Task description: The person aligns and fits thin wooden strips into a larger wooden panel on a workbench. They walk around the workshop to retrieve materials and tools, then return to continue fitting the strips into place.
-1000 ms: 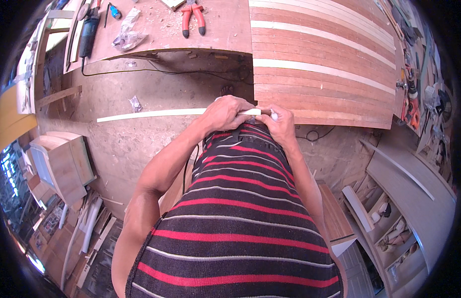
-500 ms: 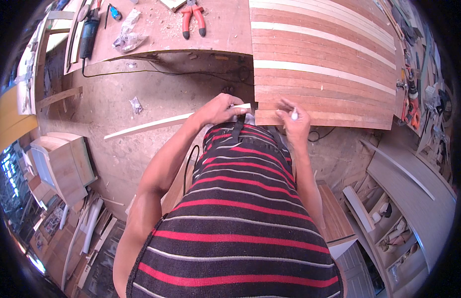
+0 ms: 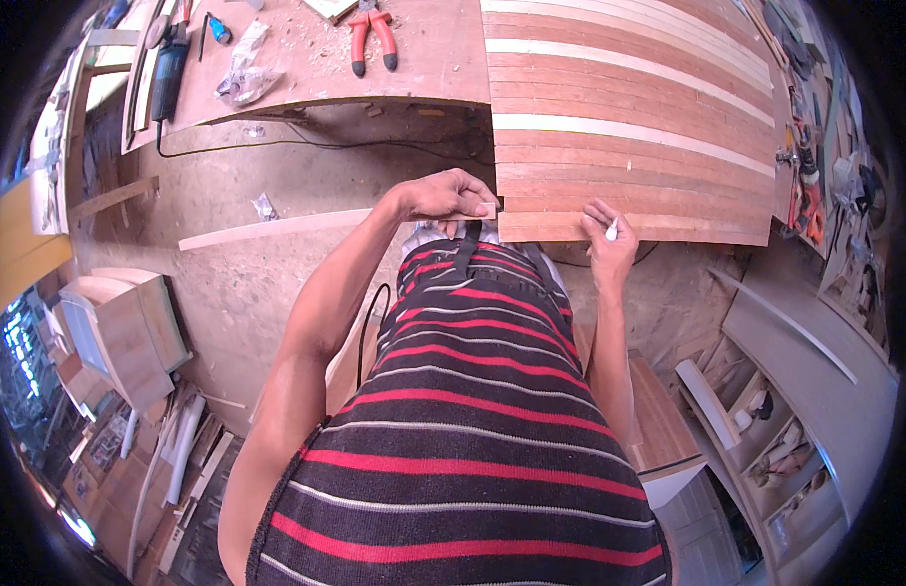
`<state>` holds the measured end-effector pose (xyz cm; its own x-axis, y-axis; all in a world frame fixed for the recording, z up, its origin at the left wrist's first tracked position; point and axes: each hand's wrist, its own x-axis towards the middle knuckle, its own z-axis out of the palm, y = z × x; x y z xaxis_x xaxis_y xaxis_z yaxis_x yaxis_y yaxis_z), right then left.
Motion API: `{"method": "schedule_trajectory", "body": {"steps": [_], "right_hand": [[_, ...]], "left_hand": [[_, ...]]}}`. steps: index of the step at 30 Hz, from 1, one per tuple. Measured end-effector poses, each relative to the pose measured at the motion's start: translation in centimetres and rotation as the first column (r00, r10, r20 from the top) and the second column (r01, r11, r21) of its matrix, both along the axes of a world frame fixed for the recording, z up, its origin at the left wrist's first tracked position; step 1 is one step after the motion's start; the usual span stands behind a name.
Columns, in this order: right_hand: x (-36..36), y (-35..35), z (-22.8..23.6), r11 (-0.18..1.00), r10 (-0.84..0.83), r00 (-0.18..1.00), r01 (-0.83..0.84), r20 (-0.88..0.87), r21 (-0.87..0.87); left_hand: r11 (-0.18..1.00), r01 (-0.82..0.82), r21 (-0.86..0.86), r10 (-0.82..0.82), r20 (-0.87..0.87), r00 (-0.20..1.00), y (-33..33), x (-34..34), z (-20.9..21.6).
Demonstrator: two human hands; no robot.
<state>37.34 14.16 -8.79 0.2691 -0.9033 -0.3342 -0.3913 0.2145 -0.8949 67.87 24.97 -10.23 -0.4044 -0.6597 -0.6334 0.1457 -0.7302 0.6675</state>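
Note:
My left hand [image 3: 445,197] is closed around a long, thin wooden strip [image 3: 277,227] close to its right end. The rest of the strip reaches out to the left over the floor. Its held end lies by the near left corner of a panel of reddish and pale wooden strips [image 3: 629,127], and I cannot tell whether they touch. At the panel's near edge, my right hand [image 3: 609,239] is closed around a small object with a white tip [image 3: 612,230]. Fingers hide most of that object, so its kind is unclear.
Red-handled pliers [image 3: 373,41], a crumpled plastic bag [image 3: 246,73] and an angle grinder [image 3: 167,78] lie on the workbench [image 3: 307,73]. The grinder's cord hangs below the bench edge. Left stands a small wooden cabinet [image 3: 121,332]; a grey board [image 3: 795,322] lies at right.
My right hand has shifted right along the panel's near edge with the white-tipped object. The strip in my left hand has turned, showing a broader face, and its far end has swung slightly up and left.

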Motion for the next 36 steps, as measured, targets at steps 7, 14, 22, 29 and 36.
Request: {"method": "schedule_trajectory", "body": {"steps": [7,14,22,29,36], "right_hand": [[0.6,0.2,0.4,1.000,-0.021,1.000,0.021,0.004,-0.022],[0.9,0.0,0.9,1.000,-0.008,1.000,0.007,-0.025,-0.027],[1.0,-0.2,0.8,1.000,-0.007,1.000,0.007,-0.011,-0.015],[0.9,-0.3,0.7,1.000,-0.003,1.000,0.003,-0.016,-0.004],[0.9,-0.4,0.9,1.000,0.001,1.000,-0.001,-0.023,0.012]], "left_hand": [[1.000,-0.007,0.013,0.008,-0.045,0.999,-0.2,-0.3,-1.5],[0.997,-0.061,0.036,0.065,-0.097,0.993,-0.4,-0.1,-1.4],[0.999,-0.028,-0.033,0.027,-0.034,0.999,-0.9,-1.1,-2.5],[0.999,-0.053,0.012,0.053,-0.034,0.998,-1.0,-1.1,-2.2],[0.996,-0.081,0.045,0.082,-0.034,0.996,-1.1,-1.2,-2.0]]}}
